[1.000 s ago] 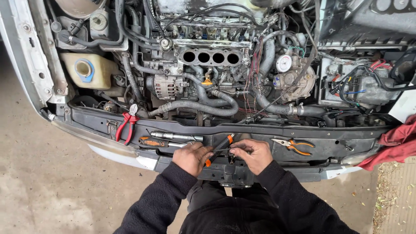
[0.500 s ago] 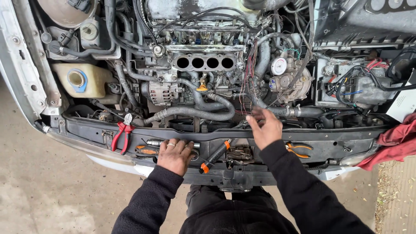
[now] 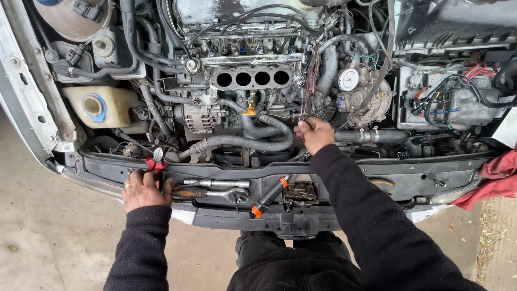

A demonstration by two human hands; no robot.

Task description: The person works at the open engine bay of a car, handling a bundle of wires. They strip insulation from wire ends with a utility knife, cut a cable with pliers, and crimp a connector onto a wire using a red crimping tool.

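Reaching into the engine bay, your right hand point(image 3: 314, 133) pinches the loose wire bundle point(image 3: 308, 89) beside the coolant hose point(image 3: 237, 142), while your left hand point(image 3: 143, 188) rests, fingers together, on the red-handled pliers point(image 3: 154, 163) at the front crossmember's point(image 3: 409, 180) left end.

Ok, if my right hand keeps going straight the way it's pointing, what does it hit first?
Probably the bundle of thin wires that the right hand already pinches; behind it, the intake manifold ports, though depth is unclear.

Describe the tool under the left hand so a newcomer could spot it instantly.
Start at the black front crossmember along the engine bay's near edge and follow it to its left end. The left hand rests on red-handled pliers there. Neighbouring tools are a chrome ratchet and an orange-tipped screwdriver.
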